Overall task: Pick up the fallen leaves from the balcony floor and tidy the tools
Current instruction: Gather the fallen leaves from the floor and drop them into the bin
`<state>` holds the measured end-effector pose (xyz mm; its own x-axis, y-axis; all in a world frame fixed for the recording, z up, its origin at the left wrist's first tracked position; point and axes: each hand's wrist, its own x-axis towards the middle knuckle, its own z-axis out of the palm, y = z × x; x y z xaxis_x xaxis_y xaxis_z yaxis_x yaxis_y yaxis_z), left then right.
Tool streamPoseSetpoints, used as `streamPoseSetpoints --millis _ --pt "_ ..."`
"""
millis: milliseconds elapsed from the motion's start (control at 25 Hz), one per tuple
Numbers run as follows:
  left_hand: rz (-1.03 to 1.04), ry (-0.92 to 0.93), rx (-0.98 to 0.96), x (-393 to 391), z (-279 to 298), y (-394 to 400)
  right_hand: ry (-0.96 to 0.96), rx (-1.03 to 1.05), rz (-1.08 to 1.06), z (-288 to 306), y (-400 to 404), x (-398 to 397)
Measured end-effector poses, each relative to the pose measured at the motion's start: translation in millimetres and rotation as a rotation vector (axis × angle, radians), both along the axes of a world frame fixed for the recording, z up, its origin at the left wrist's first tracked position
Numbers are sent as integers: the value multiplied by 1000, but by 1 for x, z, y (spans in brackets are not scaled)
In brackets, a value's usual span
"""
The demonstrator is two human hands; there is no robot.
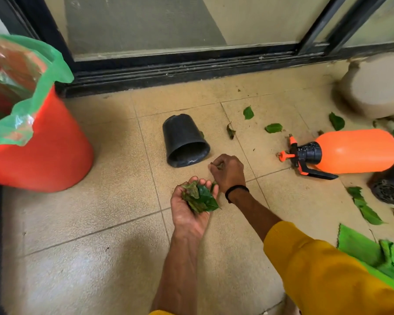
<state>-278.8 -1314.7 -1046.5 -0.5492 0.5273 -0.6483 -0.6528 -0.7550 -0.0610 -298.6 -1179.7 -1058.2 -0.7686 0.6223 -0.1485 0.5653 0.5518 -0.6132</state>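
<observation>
Head view looks down at a tiled balcony floor point(100, 212). Palm up, the left hand point(189, 208) cups a bunch of green leaves point(199, 197), its fingers curled loosely round them. Just beyond and to the right of it, the right hand point(229, 172) is lowered to the floor with its knuckles up and its fingers curled together; something small and brownish shows at the fingertips, perhaps a leaf scrap, but I cannot tell for sure whether the hand grips it. A black band circles the right wrist, and a yellow sleeve point(316, 264) covers the forearm.

A black pot point(183, 140) lies on its side just beyond the right hand, its mouth facing the camera. More loose leaves lie farther right on the floor: a curled brown one point(230, 131) near the pot, a green one point(248, 113), another point(273, 128), and one point(336, 121) near a pale round planter point(378, 87). An orange spray bottle point(350, 152) lies on its side well to the right of the hands, its nozzle pointing left. Beside it, at the right edge, is a second black pot point(391, 185), with several leaves point(364, 206) strewn in front of it. A green cloth point(373, 253) lies at lower right. At left stands a red bin point(43, 151) lined with a green bag point(32, 103), well apart from both hands.
</observation>
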Motion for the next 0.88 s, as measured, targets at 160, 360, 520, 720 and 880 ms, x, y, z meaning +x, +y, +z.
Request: streamPoseSetpoints --millis 160,360,520,720,880 --pt "-2 3 -5 -4 4 27 16 -211 -199 21 45 -14" --pt "-33 37 -7 1 4 35 -80 -114 -156 43 94 -72" --pt "-9 41 -8 2 2 24 -282 -110 -12 26 91 -90" --pt "27 38 -13 -3 4 14 -151 -42 87 20 79 -98" --pt "60 25 -25 -9 5 9 -86 -76 216 22 58 -122"
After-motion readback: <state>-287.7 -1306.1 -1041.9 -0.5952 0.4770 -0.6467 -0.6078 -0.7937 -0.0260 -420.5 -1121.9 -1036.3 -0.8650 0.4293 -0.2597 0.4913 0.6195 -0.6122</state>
